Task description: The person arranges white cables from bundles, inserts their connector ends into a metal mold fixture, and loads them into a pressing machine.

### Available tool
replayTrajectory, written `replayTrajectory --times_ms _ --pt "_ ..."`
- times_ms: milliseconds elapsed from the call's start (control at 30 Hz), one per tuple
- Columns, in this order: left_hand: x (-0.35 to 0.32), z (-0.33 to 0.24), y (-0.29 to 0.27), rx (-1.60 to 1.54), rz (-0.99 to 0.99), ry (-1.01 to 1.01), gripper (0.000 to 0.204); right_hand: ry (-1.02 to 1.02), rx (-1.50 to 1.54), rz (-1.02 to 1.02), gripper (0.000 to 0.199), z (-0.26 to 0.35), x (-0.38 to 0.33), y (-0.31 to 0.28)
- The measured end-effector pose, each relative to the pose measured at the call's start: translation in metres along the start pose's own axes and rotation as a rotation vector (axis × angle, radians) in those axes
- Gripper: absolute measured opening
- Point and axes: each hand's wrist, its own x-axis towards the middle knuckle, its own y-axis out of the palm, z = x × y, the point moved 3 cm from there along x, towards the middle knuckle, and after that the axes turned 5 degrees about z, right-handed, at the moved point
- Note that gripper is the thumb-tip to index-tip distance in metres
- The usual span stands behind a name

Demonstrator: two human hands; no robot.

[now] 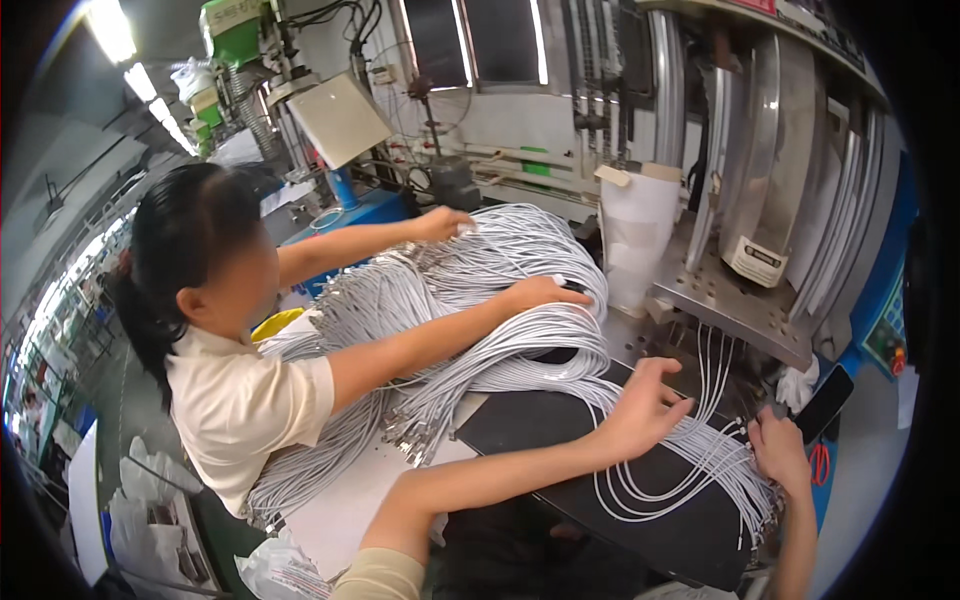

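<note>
The white cables (716, 448) lie at four o'clock, on the black board (520, 430). Over them, the left hand (643, 415) has its fingers bent and apart. The right hand (782, 455) is by the cable ends (whether it pinches one, I cannot tell).

Cable pile (520, 240) between co-worker (235, 400) and press (765, 170)
Co-worker at nine o'clock, press at two, scissors (820, 464) at four.
</note>
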Motion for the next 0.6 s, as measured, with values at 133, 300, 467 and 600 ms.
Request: replayTrajectory --times_ms 133,300,467,600 --pt "0.067 0.066 0.063 -0.768 0.267 -0.795 0.056 -0.149 -0.214 -0.009 0.028 -0.007 0.027 0.024" --pt "0.089 0.091 0.100 -1.039 0.354 -0.758 0.012 -0.181 0.202 -0.218 0.021 -0.019 0.042 0.018" --pt "0.096 0.104 0.088 -0.794 0.377 -0.643 0.008 -0.214 0.114 -0.527 0.033 -0.137 0.158 0.087" --pt "0.091 0.097 0.092 -0.774 0.305 -0.596 0.007 -0.179 0.116 -0.419 0.046 -0.193 0.234 0.114"
